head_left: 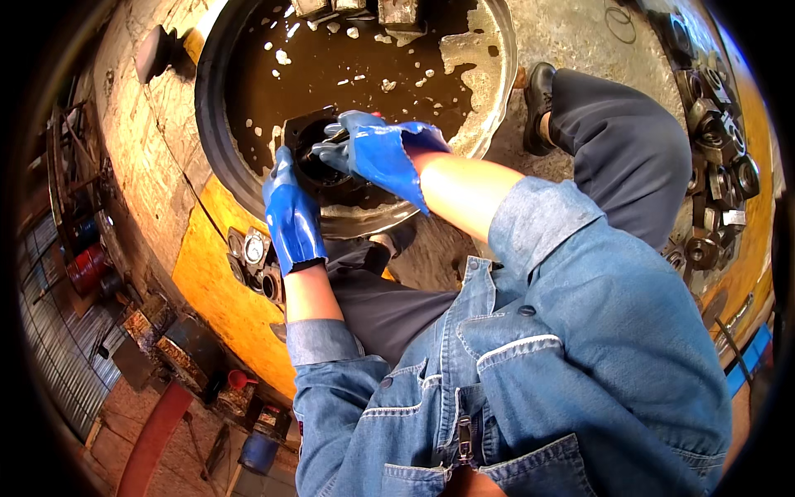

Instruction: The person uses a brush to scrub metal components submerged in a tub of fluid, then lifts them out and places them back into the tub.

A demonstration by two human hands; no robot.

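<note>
A dark, wet metal housing with a round bore point(296, 130) is tilted over the near rim of a wide basin point(217, 124) of murky brown liquid. My left hand point(291, 214), in a blue rubber glove, grips its left side, thumb side up along the edge. Over the bore is my right hand point(368, 153), gloved the same way, its bent fingers reaching into the opening. A small red bit shows behind the right knuckles; what those fingers hold is hidden. Pale foam floats on the liquid around the housing.
Blocky metal parts point(399, 12) stand at the basin's far edge. Round-bored metal parts point(255, 248) lie by my left forearm, and several more housings point(719, 149) line the right side. A round-topped object point(152, 55) stands far left. My legs point(621, 141) straddle the near side.
</note>
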